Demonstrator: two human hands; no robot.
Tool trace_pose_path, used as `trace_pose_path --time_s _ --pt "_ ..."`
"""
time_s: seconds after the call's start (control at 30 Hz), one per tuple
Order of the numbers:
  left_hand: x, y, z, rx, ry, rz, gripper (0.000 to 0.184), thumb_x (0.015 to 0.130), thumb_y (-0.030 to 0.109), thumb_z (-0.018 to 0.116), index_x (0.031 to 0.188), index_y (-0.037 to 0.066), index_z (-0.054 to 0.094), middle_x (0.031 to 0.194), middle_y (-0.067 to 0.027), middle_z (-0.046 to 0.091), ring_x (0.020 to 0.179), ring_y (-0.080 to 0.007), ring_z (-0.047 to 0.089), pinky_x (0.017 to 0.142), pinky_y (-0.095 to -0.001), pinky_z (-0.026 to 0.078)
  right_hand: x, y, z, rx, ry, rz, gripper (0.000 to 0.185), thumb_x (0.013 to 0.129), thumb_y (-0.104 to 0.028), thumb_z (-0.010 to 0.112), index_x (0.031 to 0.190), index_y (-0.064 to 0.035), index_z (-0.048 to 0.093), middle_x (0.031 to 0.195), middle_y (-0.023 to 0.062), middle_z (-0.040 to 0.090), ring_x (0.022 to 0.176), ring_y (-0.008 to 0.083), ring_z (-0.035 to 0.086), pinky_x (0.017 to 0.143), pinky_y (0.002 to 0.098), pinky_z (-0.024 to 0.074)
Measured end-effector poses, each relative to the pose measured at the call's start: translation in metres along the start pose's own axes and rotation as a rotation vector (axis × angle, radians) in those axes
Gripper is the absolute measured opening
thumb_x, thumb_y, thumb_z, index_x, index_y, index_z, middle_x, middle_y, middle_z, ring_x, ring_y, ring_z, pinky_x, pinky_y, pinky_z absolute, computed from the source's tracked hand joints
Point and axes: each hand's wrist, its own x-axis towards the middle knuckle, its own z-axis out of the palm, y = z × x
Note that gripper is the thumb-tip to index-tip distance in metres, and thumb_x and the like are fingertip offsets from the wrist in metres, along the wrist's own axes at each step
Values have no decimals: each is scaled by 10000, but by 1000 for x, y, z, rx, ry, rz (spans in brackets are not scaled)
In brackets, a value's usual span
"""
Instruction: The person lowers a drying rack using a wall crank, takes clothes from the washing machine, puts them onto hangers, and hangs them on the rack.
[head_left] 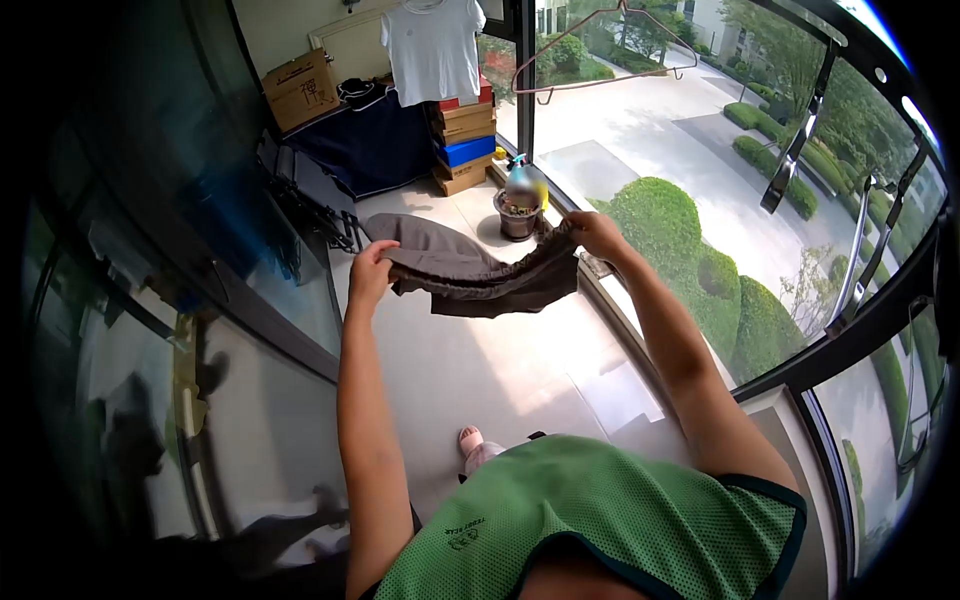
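Note:
A pair of grey-brown pants (505, 303) with a gathered elastic waistband is stretched between my two hands, in the air in front of me. My left hand (371, 272) is closed on one end of the waistband, thumb on top. At the opposite end, my right hand (598, 238) grips the band by the window side. The cloth sags in the middle, and part of it billows out on the far side. How long the legs are cannot be made out.
A wire hanger (603, 90) hangs at upper right and a white T-shirt (433, 52) at the back. Stacked boxes (466, 128), a plant pot (517, 224) and a spray bottle stand beyond the pants. A folded chair (315, 190) leans at left; windows line the right.

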Motion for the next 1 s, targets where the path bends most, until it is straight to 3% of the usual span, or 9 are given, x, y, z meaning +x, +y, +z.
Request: trace_pose_path --time_s 0.07,0.1,0.13,0.2,0.27,0.4,0.47,0.67,1.0 --pt "44 -2 -10 -335 353 -107 241 814 83 455 1041 62 536 868 -44 603 672 -128 583 589 -273 473 27 18 12 700 343 196 281 738 -178 538 1003 -93 582 869 160 615 845 318 580 736 384 440" --pt "64 -1 -8 -183 132 -45 223 832 100 427 1035 65 513 874 -43 601 704 -127 588 615 -270 483 35 7 20 435 485 109 285 742 -158 531 1011 -74 574 863 152 619 819 301 588 715 359 444" --pt "75 6 -7 -127 -32 -118 203 824 117 445 1005 75 529 870 -33 602 739 -127 594 639 -269 490 42 4 24 112 319 71 239 754 -107 539 984 -44 564 754 76 601 697 135 555 636 282 442" --pt "118 6 -15 -374 30 -115 177 813 129 465 965 88 545 857 -18 603 758 -123 595 649 -270 493 58 3 12 82 -143 -25 226 761 -89 523 975 -32 569 740 59 586 690 106 539 611 253 434" --pt "143 17 -14 -412 68 -178 161 807 136 477 941 102 559 842 -11 605 744 -112 595 642 -259 493 73 4 2 585 151 234 228 761 -91 530 968 -4 570 751 38 559 697 91 516 605 230 426" --pt "205 8 -6 -500 -305 -92 145 821 115 482 936 71 557 847 -34 605 756 -138 586 684 -257 483 72 -21 -47 444 -136 252 360 776 -290 635 1048 -60 582 939 85 606 815 150 554 694 287 468" --pt "218 21 8 -451 -399 -52 126 820 87 480 918 49 550 821 -47 603 748 -134 583 667 -238 477 81 -24 -77 193 78 206 378 779 -328 635 1040 -58 586 939 94 608 858 154 570 711 269 474" --pt "252 7 54 159 -250 228 182 703 166 607 792 11 571 699 -61 578 638 -156 539 594 -284 422 153 -79 -175 836 1099 -11 567 790 -303 643 1183 37 414 1073 185 521 820 196 587 680 277 494" --pt "288 13 33 345 17 273 204 676 196 591 779 20 573 733 -140 610 712 -278 593 653 -332 450 224 -73 -226 1141 1221 -53 182 807 -115 594 896 9 495 786 103 566 509 87 401 418 207 341"
